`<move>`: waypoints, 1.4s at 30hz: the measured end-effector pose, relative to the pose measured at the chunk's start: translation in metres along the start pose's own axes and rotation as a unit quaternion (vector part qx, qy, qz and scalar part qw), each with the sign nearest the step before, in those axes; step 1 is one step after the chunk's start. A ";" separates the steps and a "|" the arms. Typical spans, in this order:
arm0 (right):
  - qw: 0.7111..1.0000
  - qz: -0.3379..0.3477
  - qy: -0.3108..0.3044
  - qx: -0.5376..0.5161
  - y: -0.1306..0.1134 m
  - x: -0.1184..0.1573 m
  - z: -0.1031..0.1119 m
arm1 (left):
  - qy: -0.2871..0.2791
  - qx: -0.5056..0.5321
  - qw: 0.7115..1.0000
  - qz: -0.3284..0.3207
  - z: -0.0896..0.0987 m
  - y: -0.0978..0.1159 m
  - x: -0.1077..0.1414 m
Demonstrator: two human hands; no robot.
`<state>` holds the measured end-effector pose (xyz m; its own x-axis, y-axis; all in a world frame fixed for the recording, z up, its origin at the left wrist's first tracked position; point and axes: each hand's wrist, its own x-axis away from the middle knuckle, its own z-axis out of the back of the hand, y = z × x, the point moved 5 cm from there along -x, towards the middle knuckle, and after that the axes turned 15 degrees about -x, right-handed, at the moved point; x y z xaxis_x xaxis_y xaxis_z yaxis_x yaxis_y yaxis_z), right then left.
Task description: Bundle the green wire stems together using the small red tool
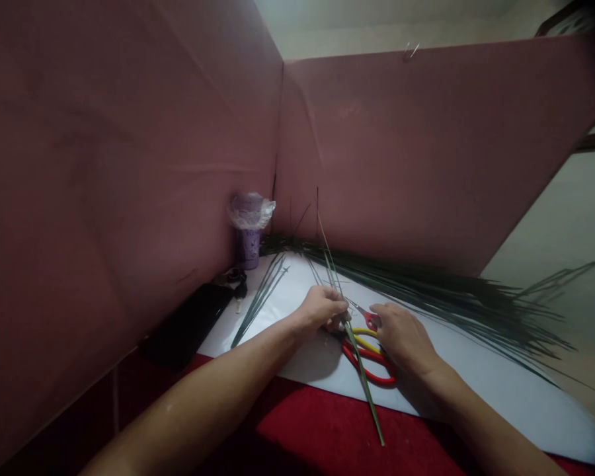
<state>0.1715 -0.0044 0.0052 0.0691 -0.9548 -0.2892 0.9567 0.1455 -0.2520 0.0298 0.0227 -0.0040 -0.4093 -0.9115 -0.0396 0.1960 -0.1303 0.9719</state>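
Note:
My left hand [326,307] is closed around a few long green leaf strips [364,383], whose lower ends hang past the front edge of the white board. Fingers of my right hand [404,337] grip small red-handled scissors [371,320], with the thin metal blades pointing left at the strips beside my left hand. Whether the blades are apart is too small to tell. Beneath the strips and my right hand lies a larger pair of scissors with red and yellow handles [371,378]; its blades are hidden.
A big pile of dark green leaves [456,291] runs along the back of the white board [480,367]. Several cut strips [262,297] lie at left. Near the corner of the pink partition [426,152] stand a purple cup [250,248] and a black flat object [191,320].

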 end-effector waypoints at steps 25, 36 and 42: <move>0.999 -0.031 -0.016 0.036 0.002 0.000 -0.001 | 0.019 -0.001 1.000 0.004 0.001 0.000 0.000; 0.999 -0.031 -0.017 0.036 0.002 0.001 -0.001 | 0.048 -0.022 0.999 -0.004 0.003 0.000 -0.002; 0.999 -0.034 -0.023 0.032 0.004 0.001 -0.001 | 0.067 -0.023 0.997 0.022 0.005 -0.003 -0.004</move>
<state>0.1747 -0.0042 0.0033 0.0151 -0.9729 -0.2307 0.9758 0.0647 -0.2087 0.0266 0.0288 -0.0061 -0.2770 -0.9604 -0.0306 0.2529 -0.1036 0.9619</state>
